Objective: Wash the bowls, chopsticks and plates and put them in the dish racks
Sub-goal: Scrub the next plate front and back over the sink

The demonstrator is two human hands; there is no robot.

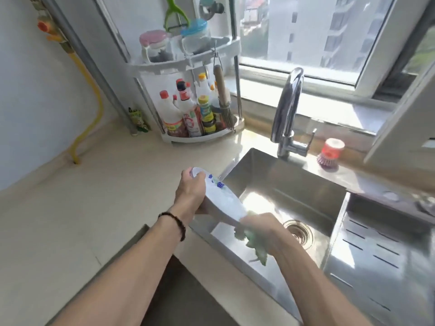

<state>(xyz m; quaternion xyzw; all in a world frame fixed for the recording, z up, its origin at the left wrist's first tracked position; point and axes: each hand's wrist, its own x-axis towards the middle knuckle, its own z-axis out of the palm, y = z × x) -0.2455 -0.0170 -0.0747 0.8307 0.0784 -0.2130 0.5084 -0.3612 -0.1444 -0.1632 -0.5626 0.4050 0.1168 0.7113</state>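
A white plate (222, 198) with a blue flower pattern is held tilted on edge over the left rim of the steel sink (294, 184). My left hand (190, 191) grips its far rim, thumb over the top. My right hand (261, 228) holds a green cloth (255, 245) against the plate's near edge; part of the cloth hangs below the hand.
A chrome tap (288, 111) stands behind the sink, with a red dish brush (330, 152) to its right. A slotted steel drainboard (381, 250) lies right of the basin. A corner shelf of bottles (193, 114) sits on the beige counter (82, 220).
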